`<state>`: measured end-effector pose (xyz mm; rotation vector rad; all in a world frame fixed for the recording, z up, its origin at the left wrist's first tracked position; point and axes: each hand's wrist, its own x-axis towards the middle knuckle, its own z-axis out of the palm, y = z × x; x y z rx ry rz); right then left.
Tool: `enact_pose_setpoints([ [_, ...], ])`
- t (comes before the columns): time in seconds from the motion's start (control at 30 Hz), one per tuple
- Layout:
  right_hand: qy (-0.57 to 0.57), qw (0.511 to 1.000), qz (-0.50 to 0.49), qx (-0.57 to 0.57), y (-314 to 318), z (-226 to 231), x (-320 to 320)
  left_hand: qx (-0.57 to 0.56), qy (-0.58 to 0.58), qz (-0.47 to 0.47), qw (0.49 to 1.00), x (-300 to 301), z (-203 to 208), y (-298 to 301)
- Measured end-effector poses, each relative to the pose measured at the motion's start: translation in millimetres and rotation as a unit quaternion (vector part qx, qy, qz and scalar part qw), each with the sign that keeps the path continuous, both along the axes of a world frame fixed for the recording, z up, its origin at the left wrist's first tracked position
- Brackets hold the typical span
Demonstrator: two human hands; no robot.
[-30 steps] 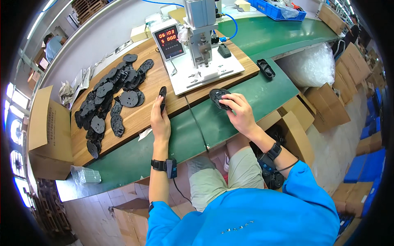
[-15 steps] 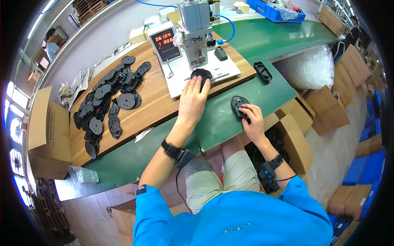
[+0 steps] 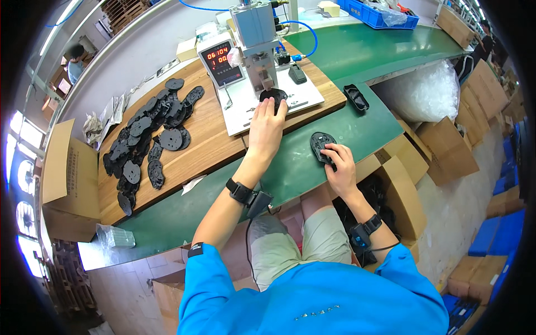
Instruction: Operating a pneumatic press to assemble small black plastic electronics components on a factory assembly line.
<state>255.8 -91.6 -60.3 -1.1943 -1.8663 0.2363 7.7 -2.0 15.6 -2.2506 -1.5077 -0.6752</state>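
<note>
My left hand (image 3: pixel 266 129) reaches to the pneumatic press (image 3: pixel 263 67), fingers stretched close together on the near edge of a black computer mouse shell (image 3: pixel 273 101). That shell sits on the white base plate (image 3: pixel 237 114), right beneath the press head. My thumb is hard to make out there. On the green tabletop, my right hand (image 3: pixel 340 164) has its fingers closed on the near right side of another black mouse shell (image 3: pixel 321 144), whose hollow inside faces up. Farther right lies a third black shell (image 3: pixel 356 97), apart from both hands.
A heap of black mouse base plates (image 3: pixel 139 125) covers the wooden board (image 3: pixel 195 137) on the left. Beside the press stands a controller with red digits (image 3: pixel 221 61). A small black block (image 3: pixel 297 73) rests on the base plate. Cardboard boxes (image 3: pixel 67 184) flank the table.
My left hand has nudged its shell farther in beneath the press head. The right hand and its shell have barely shifted, slightly left in the picture.
</note>
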Motion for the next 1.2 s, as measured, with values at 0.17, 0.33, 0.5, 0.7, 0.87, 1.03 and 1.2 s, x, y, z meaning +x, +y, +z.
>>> enact_pose_setpoints([
  [0.17, 0.005, 1.0, -0.002, 0.007, -0.4, 1.6, 1.8, -0.029, 0.07, 0.03, 0.997, 10.8, -3.2, 0.9],
  [0.33, 0.127, 0.987, -0.054, 0.082, -30.6, 3.3, 18.3, -0.029, 0.076, 0.047, 0.996, 9.6, -9.6, -1.6],
  [0.5, 0.175, 0.965, -0.191, 0.048, -109.4, -47.9, 75.8, -0.003, 0.08, 0.038, 0.996, 12.4, -3.7, -0.4],
  [0.7, 0.013, 0.922, -0.319, -0.221, -196.0, -152.4, 160.7, 0.021, 0.086, 0.033, 0.996, 2.7, -9.5, -1.7],
  [0.87, -0.114, 0.874, -0.383, -0.276, -207.7, -201.0, 156.4, 0.014, 0.064, 0.028, 0.997, 11.5, -10.1, 3.2],
  [1.03, -0.008, 0.988, -0.148, -0.041, -99.9, -10.6, 42.7, 0.001, 0.036, 0.032, 0.999, 4.5, -8.9, -4.2],
  [1.2, -0.039, 0.995, 0.026, 0.085, 2.1, 90.8, -49.7, -0.012, 0.004, 0.025, 1.0, -0.6, -11.1, 0.5],
])
